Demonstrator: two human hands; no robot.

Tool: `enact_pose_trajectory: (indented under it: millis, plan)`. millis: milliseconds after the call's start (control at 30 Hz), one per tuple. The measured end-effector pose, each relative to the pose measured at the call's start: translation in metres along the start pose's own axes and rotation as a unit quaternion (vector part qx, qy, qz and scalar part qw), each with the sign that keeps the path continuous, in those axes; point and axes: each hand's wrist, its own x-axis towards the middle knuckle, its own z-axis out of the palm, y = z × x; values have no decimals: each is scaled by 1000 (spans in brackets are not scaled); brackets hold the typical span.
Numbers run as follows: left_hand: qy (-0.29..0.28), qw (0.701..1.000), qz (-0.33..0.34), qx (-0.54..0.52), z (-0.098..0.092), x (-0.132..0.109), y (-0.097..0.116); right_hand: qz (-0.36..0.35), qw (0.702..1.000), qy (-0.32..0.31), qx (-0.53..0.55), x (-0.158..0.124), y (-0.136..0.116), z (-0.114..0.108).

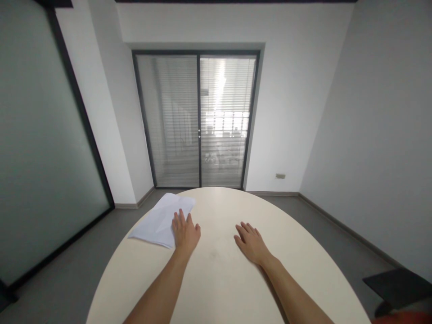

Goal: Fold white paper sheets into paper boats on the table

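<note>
My left hand (184, 231) lies flat with its fingers stretched out, resting on the near right edge of a white folded cloth or paper sheet (158, 220). That sheet sits at the far left of a round cream table (219, 279) and overhangs its rim a little. My right hand (250, 242) lies palm down on the bare tabletop, fingers extended, about a hand's width to the right of the left one. Neither hand holds anything.
Beyond the table stands a dark-framed glass sliding door (199, 121) with blinds. A frosted glass partition (40, 148) lines the left side, a plain wall the right. Grey floor surrounds the table. A dark object (398, 283) pokes in at the lower right.
</note>
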Motion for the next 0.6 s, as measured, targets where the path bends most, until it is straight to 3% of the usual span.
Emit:
enact_pose_trajectory:
  millis: [233,600]
  plan:
    - [-67,996,-45,38,7,2,-3,6,1000,-11,-2,0,0,-1]
    - [-109,993,-21,37,-12,15,-26,6,1000,-14,6,-1,1,-2]
